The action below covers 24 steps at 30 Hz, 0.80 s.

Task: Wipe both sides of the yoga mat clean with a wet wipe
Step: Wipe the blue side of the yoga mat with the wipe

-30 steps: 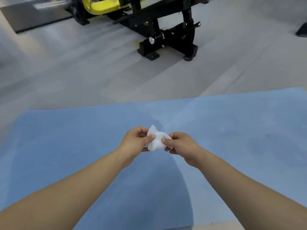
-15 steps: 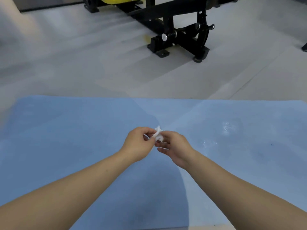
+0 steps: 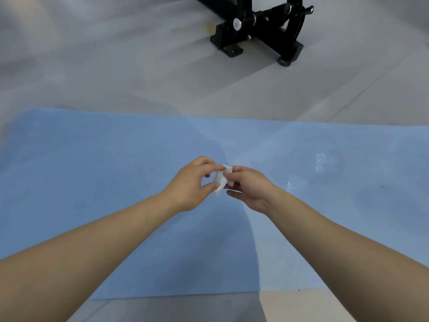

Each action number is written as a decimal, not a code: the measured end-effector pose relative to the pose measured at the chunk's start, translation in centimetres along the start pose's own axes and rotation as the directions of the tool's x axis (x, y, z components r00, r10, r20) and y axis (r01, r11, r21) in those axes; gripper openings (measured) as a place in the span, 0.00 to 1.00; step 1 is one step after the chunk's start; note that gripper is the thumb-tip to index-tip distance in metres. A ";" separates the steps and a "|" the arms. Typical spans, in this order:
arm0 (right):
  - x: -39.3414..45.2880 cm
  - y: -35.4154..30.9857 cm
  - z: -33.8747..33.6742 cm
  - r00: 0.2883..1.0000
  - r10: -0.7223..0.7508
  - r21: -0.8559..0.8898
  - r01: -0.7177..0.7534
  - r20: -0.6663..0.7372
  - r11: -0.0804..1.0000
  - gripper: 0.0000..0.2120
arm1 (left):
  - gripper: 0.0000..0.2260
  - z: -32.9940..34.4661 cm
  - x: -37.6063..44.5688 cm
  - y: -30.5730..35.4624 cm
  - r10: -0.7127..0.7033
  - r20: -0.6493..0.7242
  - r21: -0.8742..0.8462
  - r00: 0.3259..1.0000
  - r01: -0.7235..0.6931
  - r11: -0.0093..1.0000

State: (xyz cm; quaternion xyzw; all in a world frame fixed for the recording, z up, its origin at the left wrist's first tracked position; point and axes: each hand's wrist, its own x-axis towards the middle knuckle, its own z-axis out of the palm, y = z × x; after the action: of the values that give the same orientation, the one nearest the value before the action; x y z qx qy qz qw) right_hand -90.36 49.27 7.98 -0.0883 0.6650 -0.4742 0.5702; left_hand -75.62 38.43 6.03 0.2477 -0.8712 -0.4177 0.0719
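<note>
A light blue yoga mat lies flat on the grey floor and spans the whole width of the view. Both hands meet above its middle. My left hand and my right hand pinch a small crumpled white wet wipe between their fingertips. The wipe is held off the mat. Shiny wet patches show on the mat to the right of my hands.
The black metal base of a gym machine stands on the grey floor beyond the mat's far edge. A beige strip of floor shows at the mat's near edge.
The wipe went from spread out to bunched small between the fingertips. The view tilted down, so the machine moved up and right in the frame and the mat's near edge appeared.
</note>
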 end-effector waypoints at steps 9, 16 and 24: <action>-0.8 1.0 -0.7 0.986 0.169 0.238 -0.163 -0.005 0.958 0.11 | 0.08 1.4 1.0 -1.0 0.167 0.064 0.066 0.984 -0.171 0.983; -5.2 0.6 -3.8 0.974 -0.154 -0.926 -0.101 -0.166 0.365 0.12 | 0.06 1.7 0.5 -0.5 0.154 0.169 0.127 0.974 -0.176 0.976; -1.5 3.7 -10.9 0.927 -0.136 -0.818 0.230 0.349 -0.526 0.22 | 0.05 3.5 -1.6 -2.8 0.073 0.230 0.238 0.971 -0.129 0.963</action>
State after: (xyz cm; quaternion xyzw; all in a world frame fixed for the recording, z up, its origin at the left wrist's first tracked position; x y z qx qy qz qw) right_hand -97.48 57.97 5.18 -0.6678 0.6952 0.2317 0.1305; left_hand -74.39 40.14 1.82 0.1623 -0.9312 -0.3244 -0.0349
